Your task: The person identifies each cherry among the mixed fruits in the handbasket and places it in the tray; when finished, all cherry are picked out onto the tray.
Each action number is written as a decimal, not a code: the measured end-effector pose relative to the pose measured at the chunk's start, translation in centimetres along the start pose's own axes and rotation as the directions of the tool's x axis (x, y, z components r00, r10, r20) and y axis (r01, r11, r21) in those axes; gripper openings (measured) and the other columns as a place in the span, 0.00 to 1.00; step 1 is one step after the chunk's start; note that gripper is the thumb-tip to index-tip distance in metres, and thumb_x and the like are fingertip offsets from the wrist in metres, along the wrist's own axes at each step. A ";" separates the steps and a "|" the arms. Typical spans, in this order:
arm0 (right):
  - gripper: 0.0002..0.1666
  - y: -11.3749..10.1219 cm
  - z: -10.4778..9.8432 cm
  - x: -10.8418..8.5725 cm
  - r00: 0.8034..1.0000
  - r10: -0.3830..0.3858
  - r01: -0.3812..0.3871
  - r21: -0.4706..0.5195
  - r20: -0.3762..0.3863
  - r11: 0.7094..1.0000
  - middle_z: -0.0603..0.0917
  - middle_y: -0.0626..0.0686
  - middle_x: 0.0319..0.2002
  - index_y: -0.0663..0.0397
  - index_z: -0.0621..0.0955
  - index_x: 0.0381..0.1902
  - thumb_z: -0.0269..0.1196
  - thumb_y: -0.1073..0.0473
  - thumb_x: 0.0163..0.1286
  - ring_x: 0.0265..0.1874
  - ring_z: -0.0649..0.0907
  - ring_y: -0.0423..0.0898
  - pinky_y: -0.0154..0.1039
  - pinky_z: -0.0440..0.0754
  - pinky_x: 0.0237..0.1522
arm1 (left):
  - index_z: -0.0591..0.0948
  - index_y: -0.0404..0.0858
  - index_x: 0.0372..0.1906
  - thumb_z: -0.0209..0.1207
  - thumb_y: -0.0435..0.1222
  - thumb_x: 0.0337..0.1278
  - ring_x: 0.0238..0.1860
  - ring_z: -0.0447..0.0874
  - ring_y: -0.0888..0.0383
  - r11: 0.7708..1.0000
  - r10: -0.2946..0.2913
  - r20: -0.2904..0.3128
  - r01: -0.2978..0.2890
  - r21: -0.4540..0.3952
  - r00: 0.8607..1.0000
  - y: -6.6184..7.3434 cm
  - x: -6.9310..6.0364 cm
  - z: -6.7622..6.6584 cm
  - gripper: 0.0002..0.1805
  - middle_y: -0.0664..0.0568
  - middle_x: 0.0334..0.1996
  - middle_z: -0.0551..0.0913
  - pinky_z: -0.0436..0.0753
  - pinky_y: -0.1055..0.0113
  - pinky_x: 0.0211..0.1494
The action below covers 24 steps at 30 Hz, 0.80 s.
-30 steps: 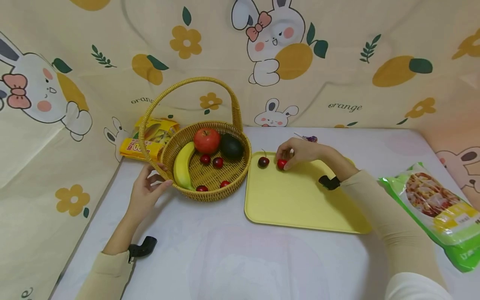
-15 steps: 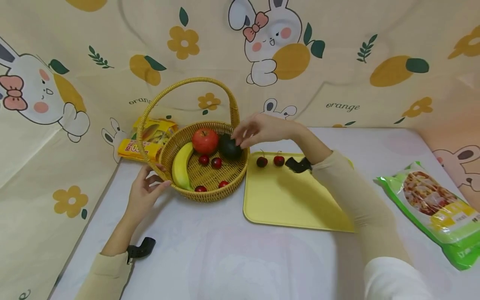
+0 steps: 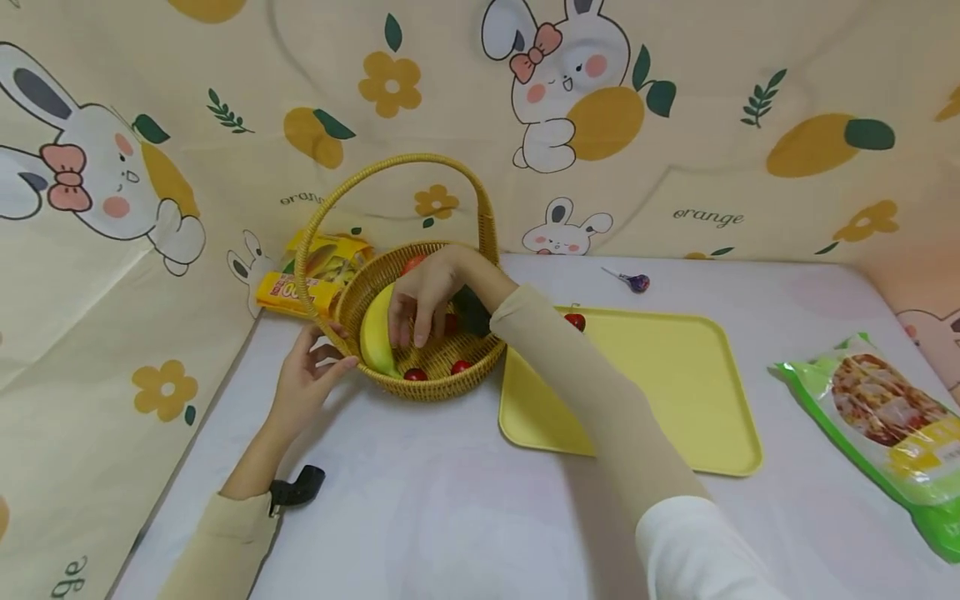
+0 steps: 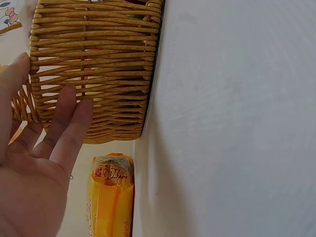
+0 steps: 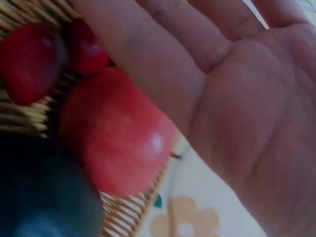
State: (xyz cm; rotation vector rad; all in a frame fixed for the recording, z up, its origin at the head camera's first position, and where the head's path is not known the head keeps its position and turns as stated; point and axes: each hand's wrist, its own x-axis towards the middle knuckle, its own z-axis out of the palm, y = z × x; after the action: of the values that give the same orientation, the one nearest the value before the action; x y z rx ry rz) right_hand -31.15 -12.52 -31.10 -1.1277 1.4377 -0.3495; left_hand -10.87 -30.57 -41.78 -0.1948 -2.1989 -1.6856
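Observation:
A wicker basket (image 3: 431, 387) holds a banana (image 3: 377, 333), a mostly covered red apple (image 3: 412, 264), a dark green fruit (image 3: 471, 312) and several cherries (image 3: 416, 375). At its left side, my left hand (image 3: 303, 383) grips the rim by the handle's base; in the left wrist view the fingertips (image 4: 81, 111) rest on the outer weave. My right hand (image 3: 427, 292) hangs over the basket, fingers pointing down beside the banana, and nothing shows in it. The right wrist view has the apple (image 5: 116, 133) and two cherries (image 5: 30, 61) beside the palm.
A yellow tray (image 3: 675, 400) lies right of the basket, one cherry (image 3: 576, 322) visible near its back edge by my right sleeve. Behind it is a lollipop (image 3: 637, 283). A green food bag (image 3: 885, 417) lies at far right; yellow packets (image 3: 300, 287) stand behind the basket's left side.
My right hand has let go of the cherry on the tray and moved left, over the basket's fruit. My left hand has stayed at the basket. The head view has shifted slightly.

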 end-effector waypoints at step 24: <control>0.20 1.8 1.6 3.6 0.983 0.034 -0.042 0.040 0.179 0.998 0.82 0.56 0.47 0.62 0.81 0.57 0.64 0.72 0.67 0.40 0.86 0.48 0.48 0.84 0.53 | 0.65 0.18 0.60 0.58 0.14 0.57 0.40 0.79 0.63 0.999 -0.008 0.001 0.008 0.032 1.000 2.5 -0.1 0.6 0.26 0.39 0.52 0.71 0.83 0.77 0.41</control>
State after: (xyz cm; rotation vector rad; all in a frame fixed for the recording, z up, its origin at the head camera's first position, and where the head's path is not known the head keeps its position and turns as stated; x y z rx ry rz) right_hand -29.77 -13.85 -35.01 -1.0676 1.2858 -0.2454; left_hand -10.06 -29.25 -39.71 -0.1784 -2.2292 -1.6534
